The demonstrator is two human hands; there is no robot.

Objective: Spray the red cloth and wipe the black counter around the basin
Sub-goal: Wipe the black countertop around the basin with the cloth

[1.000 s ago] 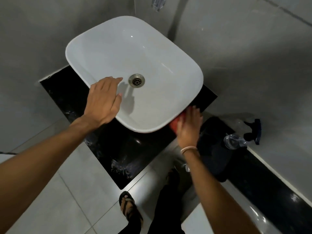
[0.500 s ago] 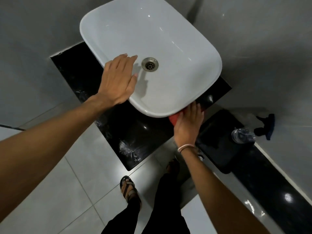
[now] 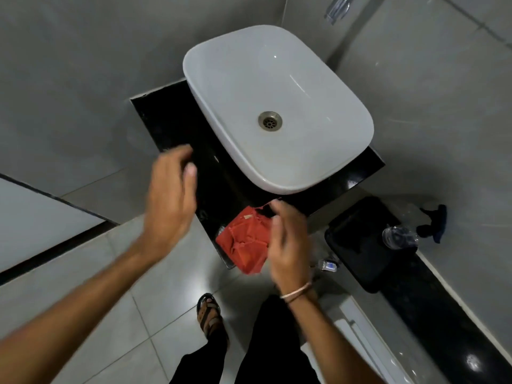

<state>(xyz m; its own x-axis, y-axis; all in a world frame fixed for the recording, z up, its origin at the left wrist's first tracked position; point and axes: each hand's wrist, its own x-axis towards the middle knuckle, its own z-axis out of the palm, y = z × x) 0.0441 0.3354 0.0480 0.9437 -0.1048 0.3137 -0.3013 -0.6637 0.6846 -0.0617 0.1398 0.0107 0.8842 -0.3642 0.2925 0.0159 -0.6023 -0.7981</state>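
Note:
A white basin [image 3: 277, 87] sits on the black counter [image 3: 166, 126]. The red cloth [image 3: 245, 242] lies folded at the counter's near corner and hangs a little over its edge. My right hand [image 3: 288, 245] grips the cloth's right side, thumb and fingers closed on it. Left of the basin, my left hand [image 3: 171, 192] hovers blurred above the counter's near-left edge, fingers loosely apart and holding nothing. A clear spray bottle with a dark blue trigger [image 3: 412, 231] lies on its side on the ledge to the right.
A black mat or tray [image 3: 360, 245] rests on the dark ledge right of the counter. A small clear object [image 3: 328, 264] lies on the floor below it. Grey tiled walls close in behind the basin. My sandalled foot [image 3: 209, 314] stands on the pale floor tiles.
My right hand has drawn the red cloth out from under the basin's front rim to the counter's near corner. My left hand has left the basin rim and swung left and down.

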